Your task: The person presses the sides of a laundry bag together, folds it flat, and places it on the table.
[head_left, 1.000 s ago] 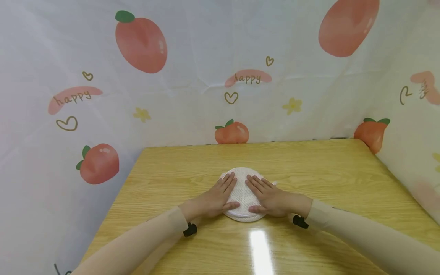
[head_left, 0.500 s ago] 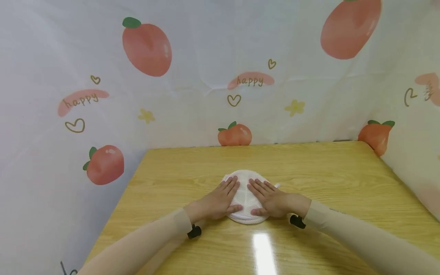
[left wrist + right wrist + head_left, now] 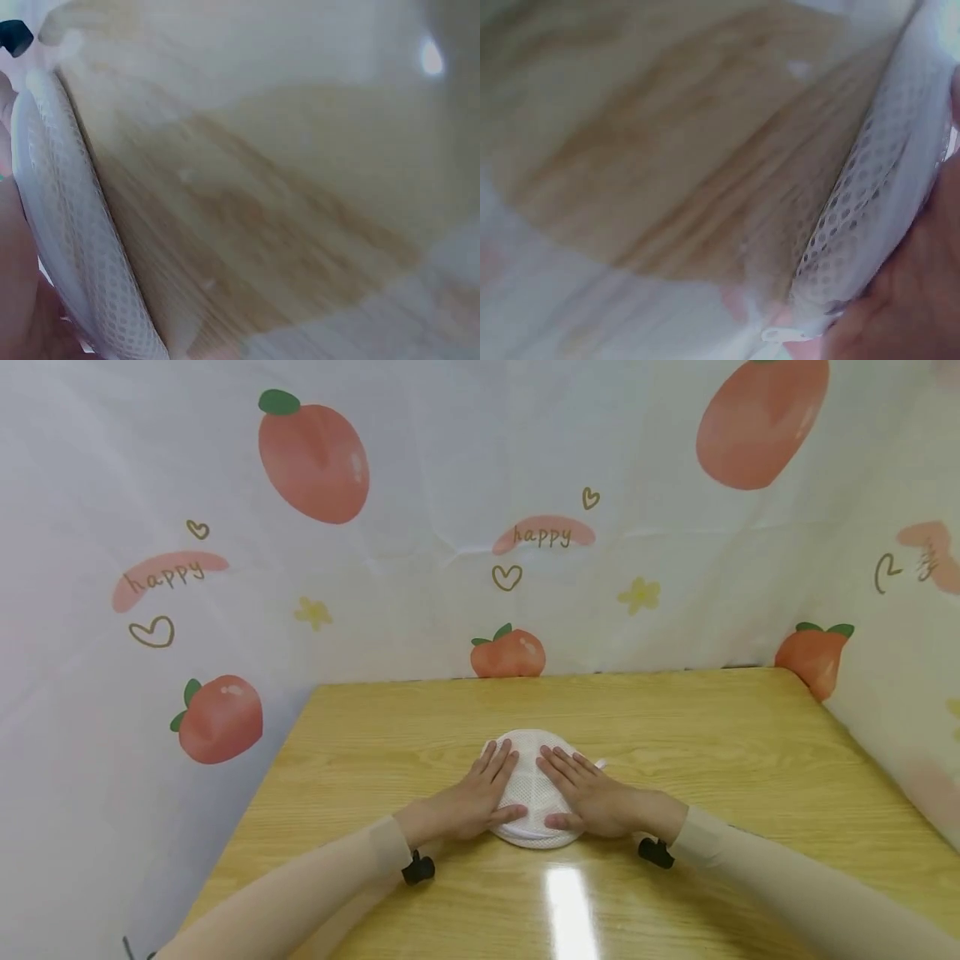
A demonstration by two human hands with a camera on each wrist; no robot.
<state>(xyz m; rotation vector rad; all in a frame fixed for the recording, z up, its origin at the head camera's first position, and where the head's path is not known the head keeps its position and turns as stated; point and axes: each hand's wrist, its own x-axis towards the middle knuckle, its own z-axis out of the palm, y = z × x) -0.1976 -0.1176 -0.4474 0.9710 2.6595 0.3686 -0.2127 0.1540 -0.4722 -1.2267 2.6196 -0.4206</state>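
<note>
A round white mesh laundry bag (image 3: 533, 789) lies on the wooden table, roughly mid-table. My left hand (image 3: 471, 797) rests on its left side, fingers straight and pointing away, thumb toward the middle. On the right side my right hand (image 3: 600, 797) presses in the same way, its fingers extended over the mesh. Between the two hands a strip of the bag stays visible. Close up in the left wrist view, the mesh edge (image 3: 94, 225) stands a little above the tabletop under the hand. A small white zipper pull (image 3: 784, 334) shows at the bag's rim in the right wrist view.
The glossy wood-grain table (image 3: 390, 718) surrounds the bag, with a bright light reflection in front of it. A white curtain (image 3: 420, 568) printed with peaches, hearts and flowers hangs behind and along the sides. Black wrist cameras (image 3: 417, 867) sit under the wrists.
The head view sways slightly. Both hands stay flat on the laundry bag, with no clear movement of hands or bag on the table.
</note>
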